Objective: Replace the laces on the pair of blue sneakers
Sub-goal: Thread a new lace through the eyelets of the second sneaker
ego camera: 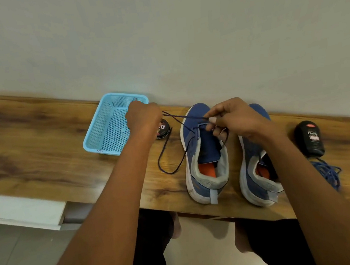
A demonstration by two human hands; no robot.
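While both hands (143, 118) (232, 118) pinch dark lace (181, 118), blue basket (97, 134) holds nothing visible

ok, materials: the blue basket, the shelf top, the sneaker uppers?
Basket: looks like moulded plastic, light blue, matte; walls and floor are a regular perforated grid.
Shelf top: wood-grain surface with a slight sheen, probably laminate, though solid wood can't be excluded.
Left sneaker and right sneaker: blue knit or mesh fabric, grey collar lining, pale rubbery-looking soles.

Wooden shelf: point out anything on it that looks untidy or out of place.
A tangled blue lace lies in a loose heap at the wooden shelf's right end, near its front edge, below the black bottle. The dark lace loops slack beside the left sneaker. Nothing looks spilled or damaged.
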